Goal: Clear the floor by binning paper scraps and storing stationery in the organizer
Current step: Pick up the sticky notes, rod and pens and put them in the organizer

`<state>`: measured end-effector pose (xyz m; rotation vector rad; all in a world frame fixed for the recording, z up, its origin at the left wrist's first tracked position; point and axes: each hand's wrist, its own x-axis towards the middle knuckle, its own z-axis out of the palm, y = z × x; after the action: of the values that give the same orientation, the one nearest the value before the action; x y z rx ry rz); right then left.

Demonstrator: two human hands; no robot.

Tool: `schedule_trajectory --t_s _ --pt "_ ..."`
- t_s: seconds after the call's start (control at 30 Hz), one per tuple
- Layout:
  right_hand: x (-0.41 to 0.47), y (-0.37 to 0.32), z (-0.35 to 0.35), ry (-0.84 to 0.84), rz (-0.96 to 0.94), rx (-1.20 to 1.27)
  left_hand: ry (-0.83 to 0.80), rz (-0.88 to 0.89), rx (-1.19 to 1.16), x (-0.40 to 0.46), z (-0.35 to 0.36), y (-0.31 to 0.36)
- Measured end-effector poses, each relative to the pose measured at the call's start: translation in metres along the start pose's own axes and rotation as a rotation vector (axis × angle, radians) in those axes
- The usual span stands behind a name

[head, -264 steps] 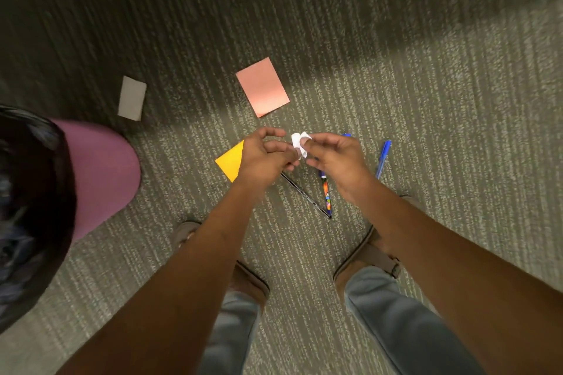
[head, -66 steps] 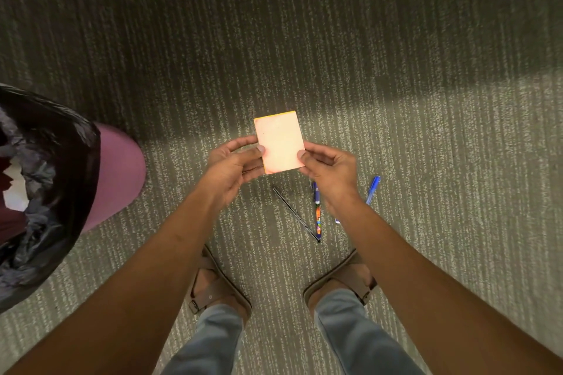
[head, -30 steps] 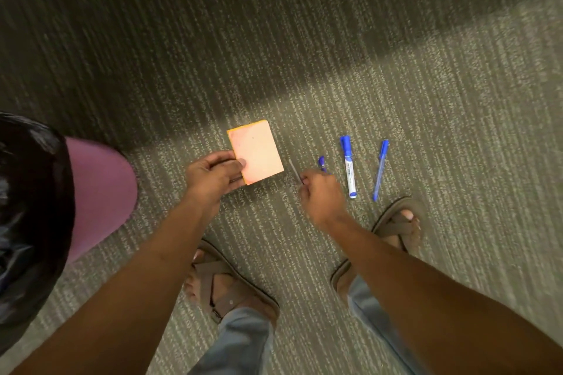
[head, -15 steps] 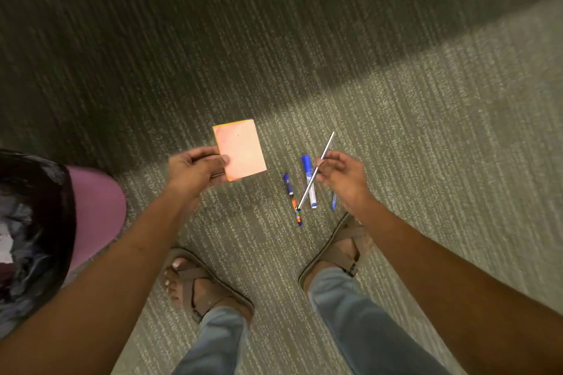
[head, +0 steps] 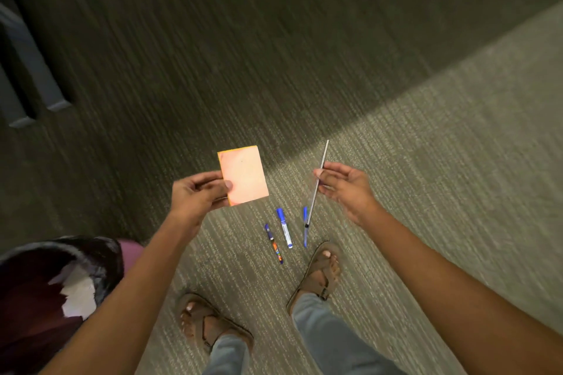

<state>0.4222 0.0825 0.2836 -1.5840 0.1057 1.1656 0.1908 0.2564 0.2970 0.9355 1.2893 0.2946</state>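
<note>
Moved: since half a second ago both hands are higher and wider apart, and the thin stick is lifted further off the floor.
Left hand (head: 198, 193): its fingers (head: 210, 184) are curled and pinch the left edge of the orange note pad (head: 243, 175).
Right hand (head: 345, 187): thumb and fingertips pinch the thin silver stick (head: 318, 181) near its middle; the other fingers are loosely spread.
Stick: it tilts, top end above the fingers, dark tip hanging below them.
Still on the floor: a small patterned pen (head: 274, 243), a white marker (head: 285, 228) and a blue pen (head: 305, 227) lie below and between the two hands, near the sandals (head: 320, 274).
Bin: the lined bin (head: 61, 283), with white scraps inside, sits far below the left fingers.
Organizer: not in view.
Could go wrong: the stick may slip, because only a light pinch holds it. A foot may step on the blue pen, because it lies just beside the toes.
</note>
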Motion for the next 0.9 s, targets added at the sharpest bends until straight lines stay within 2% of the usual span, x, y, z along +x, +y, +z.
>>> schedule_trajectory --t_s 0.27,0.4,0.63,0.9 --pt "-0.134 -0.162 0.009 -0.024 -0.064 0.045 -0.081 0.028 0.041 -0.129 0.031 0.157" --pt "-0.193 -0.226 0.012 -0.043 -0.089 0.081 -0.077 0.045 -0.011 -0.198 0.041 0.217" --pt "-0.267 -0.310 0.001 -0.111 -0.169 0.001 -0.088 0.132 -0.052 -0.280 0.075 0.293" --pt "-0.295 -0.377 -0.044 -0.099 -0.249 -0.003 -0.104 0.206 -0.062 -0.315 0.131 0.343"
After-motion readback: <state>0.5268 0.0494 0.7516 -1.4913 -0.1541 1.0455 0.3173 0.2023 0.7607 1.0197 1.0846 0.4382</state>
